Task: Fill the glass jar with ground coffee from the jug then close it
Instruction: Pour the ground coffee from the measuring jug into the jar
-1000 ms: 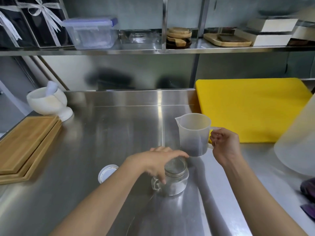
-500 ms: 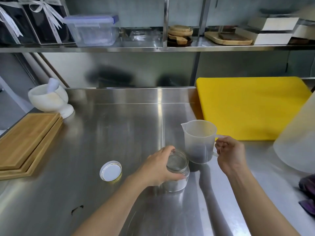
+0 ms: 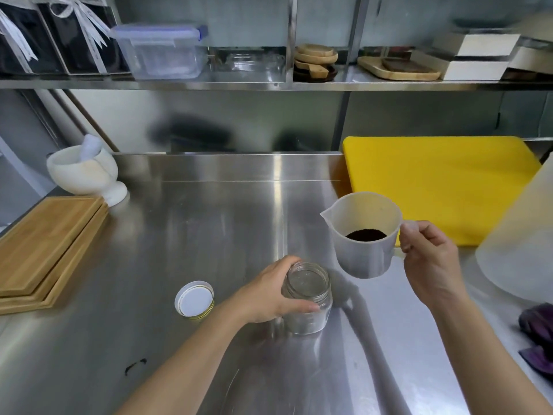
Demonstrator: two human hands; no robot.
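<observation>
An open, empty glass jar point(image 3: 311, 307) stands upright on the steel counter point(image 3: 209, 235). My left hand point(image 3: 270, 292) wraps around its left side. Its white lid point(image 3: 194, 300) lies upside down on the counter to the left of the jar. A translucent plastic jug point(image 3: 362, 235) with dark ground coffee point(image 3: 365, 235) in its bottom hangs in the air up and right of the jar, spout pointing left. My right hand point(image 3: 428, 259) grips the jug's handle.
A yellow cutting board point(image 3: 443, 181) lies behind the jug. Stacked wooden boards point(image 3: 45, 247) and a white mortar with pestle point(image 3: 86, 172) sit at the left. A large translucent container point(image 3: 520, 244) and a purple cloth point(image 3: 538, 327) are at the right edge. A shelf runs overhead.
My right hand has lifted the jug off the counter and tipped its mouth toward me. My left hand slid from the jar's top to its side.
</observation>
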